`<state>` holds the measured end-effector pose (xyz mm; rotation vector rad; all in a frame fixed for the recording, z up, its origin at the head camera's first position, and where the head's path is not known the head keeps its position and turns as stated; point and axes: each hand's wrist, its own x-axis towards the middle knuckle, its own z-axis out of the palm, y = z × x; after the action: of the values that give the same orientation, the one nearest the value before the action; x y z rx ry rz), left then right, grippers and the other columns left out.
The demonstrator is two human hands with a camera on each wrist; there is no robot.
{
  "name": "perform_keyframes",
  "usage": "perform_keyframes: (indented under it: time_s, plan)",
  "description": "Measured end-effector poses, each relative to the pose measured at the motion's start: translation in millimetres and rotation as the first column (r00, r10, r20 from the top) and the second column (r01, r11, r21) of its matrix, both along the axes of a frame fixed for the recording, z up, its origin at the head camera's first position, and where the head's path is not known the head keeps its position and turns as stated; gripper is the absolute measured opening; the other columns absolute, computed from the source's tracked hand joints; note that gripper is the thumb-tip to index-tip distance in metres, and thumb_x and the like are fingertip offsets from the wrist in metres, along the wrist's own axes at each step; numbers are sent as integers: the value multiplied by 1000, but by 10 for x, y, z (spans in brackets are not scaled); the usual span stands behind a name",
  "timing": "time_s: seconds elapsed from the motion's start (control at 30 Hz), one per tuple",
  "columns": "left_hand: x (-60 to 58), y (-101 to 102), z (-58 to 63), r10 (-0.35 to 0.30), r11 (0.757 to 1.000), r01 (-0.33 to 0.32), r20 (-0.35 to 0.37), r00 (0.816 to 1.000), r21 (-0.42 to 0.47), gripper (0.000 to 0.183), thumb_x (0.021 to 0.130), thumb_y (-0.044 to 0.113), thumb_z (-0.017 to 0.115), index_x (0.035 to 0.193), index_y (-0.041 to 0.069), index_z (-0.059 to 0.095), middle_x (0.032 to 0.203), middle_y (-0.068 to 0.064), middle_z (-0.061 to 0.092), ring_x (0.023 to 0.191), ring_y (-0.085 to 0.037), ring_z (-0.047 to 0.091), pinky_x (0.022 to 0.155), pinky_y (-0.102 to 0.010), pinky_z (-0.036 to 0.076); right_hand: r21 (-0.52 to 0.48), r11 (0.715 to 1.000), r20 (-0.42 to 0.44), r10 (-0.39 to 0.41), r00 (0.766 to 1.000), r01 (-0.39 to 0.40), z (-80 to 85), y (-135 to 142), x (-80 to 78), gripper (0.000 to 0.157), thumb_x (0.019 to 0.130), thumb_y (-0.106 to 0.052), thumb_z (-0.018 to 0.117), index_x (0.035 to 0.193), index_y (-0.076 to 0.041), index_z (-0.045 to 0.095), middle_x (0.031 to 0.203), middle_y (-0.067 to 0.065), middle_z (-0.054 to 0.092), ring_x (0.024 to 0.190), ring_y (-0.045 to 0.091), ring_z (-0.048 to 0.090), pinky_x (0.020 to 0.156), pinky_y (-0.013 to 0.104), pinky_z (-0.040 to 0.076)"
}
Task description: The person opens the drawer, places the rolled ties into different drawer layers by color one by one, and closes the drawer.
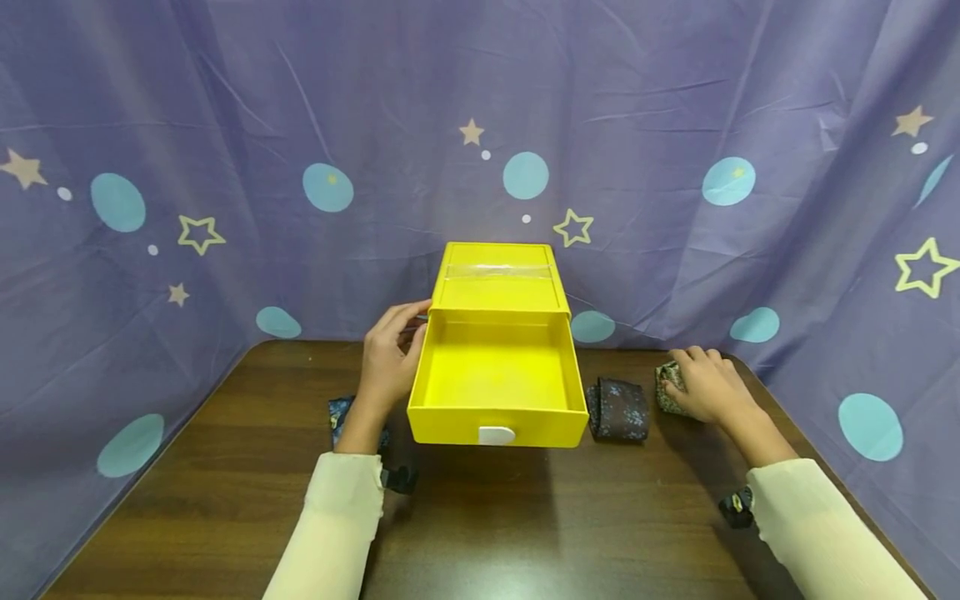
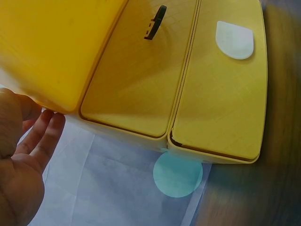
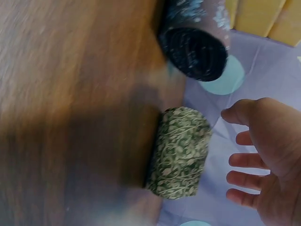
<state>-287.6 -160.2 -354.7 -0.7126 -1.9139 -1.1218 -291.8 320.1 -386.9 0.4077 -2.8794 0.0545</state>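
A yellow drawer unit stands at the back of the table, its top drawer pulled out and bare inside. My left hand is at its left side; in the left wrist view the fingertips touch the side near the top drawer. At the right, my right hand is over a green leaf-patterned cloth roll. The right wrist view shows a gap between that roll and the spread fingers. Left of this roll lies a dark, blue-flowered rolled tie.
A blue patterned cloth roll lies partly hidden beneath the left forearm. Lower drawers of the unit are closed; one has a white tab handle, another a dark handle piece. A purple curtain hangs behind the wooden table.
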Motion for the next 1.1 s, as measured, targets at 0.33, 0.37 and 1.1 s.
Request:
perform_keyframes:
  time_s: [0.33, 0.37, 1.1]
  plan:
    - [7, 6, -1, 0, 1000, 0, 7, 1000, 5, 32, 99, -4, 62, 131, -2, 67, 120, -19, 66, 100, -31, 70, 82, -41, 62, 22, 999, 57, 28, 998, -29, -114, 38, -80, 60, 96, -29, 67, 139, 9, 52, 131, 35, 55, 117, 57, 51, 92, 69, 45]
    - [7, 7, 0, 1, 1000, -1, 6, 1000, 5, 32, 99, -4, 62, 131, -2, 67, 120, -19, 66, 99, -31, 70, 82, -41, 62, 18, 999, 57, 28, 998, -29, -123, 40, -83, 59, 96, -29, 67, 139, 9, 52, 131, 35, 55, 117, 57, 51, 92, 69, 45]
    - [3, 4, 7, -5, 1000, 5, 13, 1000, 3, 33, 99, -3, 62, 131, -2, 67, 121, -19, 66, 100, -31, 69, 84, -42, 62, 25, 987, 57, 157, 986, -159, -192, 143, -84, 77, 71, -17, 90, 134, 10, 57, 125, 33, 57, 112, 55, 54, 93, 66, 49]
